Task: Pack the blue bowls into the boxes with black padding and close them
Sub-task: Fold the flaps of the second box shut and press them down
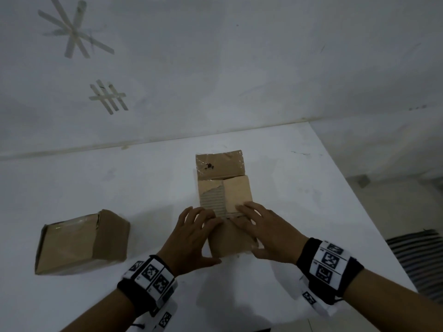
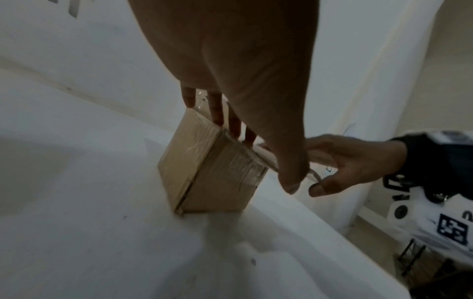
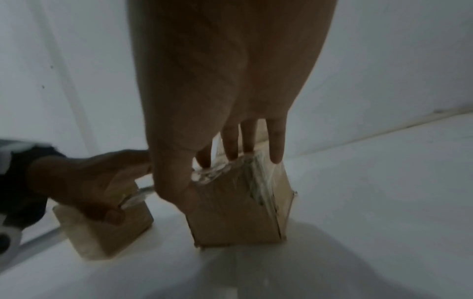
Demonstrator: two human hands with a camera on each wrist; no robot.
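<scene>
A white worktop [image 1: 299, 178] stood against a white wall [image 1: 215, 68], its far edge meeting the wall and its right edge falling away to a floor with a striped mat [image 1: 417, 259]. Strips of pale tape [image 1: 74, 29] were stuck on the wall in a star shape, with a second crossed set [image 1: 109, 97] lower down. No readable writing showed anywhere; the only printed marks were black-and-white square tags on the wristbands [image 1: 153, 276].

A cardboard box [image 1: 230, 238] sat near the middle of the worktop, toward the near edge. Its two side flaps [image 1: 225, 195] lay folded inward, one with its paper skin torn to bare corrugation, and its far flap [image 1: 219, 165], covered in clear tape with a dark smudge, stood open toward the wall. No bowl or padding could be seen in it. A second box [image 1: 81, 243], closed and taped, lay well apart toward the left edge.

The left hand [image 1: 191, 233] lay on the box's near left corner, fingers [image 2: 216, 109] straight and spread over the top, thumb down by the near side. The right hand [image 1: 266, 233] mirrored it on the near right corner, fingers [image 3: 276, 141] flat and extended on the folded flap, thumb against the front face. Neither hand curled round anything; both pressed flat.
</scene>
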